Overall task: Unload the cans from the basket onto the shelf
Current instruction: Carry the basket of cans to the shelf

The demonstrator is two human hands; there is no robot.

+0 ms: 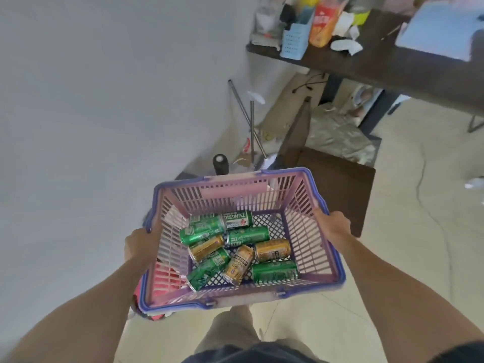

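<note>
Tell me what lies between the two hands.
In the head view, the basket spans the gap between left hand and right hand, with the cans lying inside it.

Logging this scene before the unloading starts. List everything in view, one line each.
basket: one, pink with blue rim, held above the floor
green cans: six, lying in the basket
gold cans: three, lying among the green ones
table: one, dark, upper right, cluttered
blue holder: one, on the table
orange bottle: one, on the table
metal rods: two, leaning at the wall
left hand: grips the basket's left rim
right hand: grips the basket's right rim
</note>
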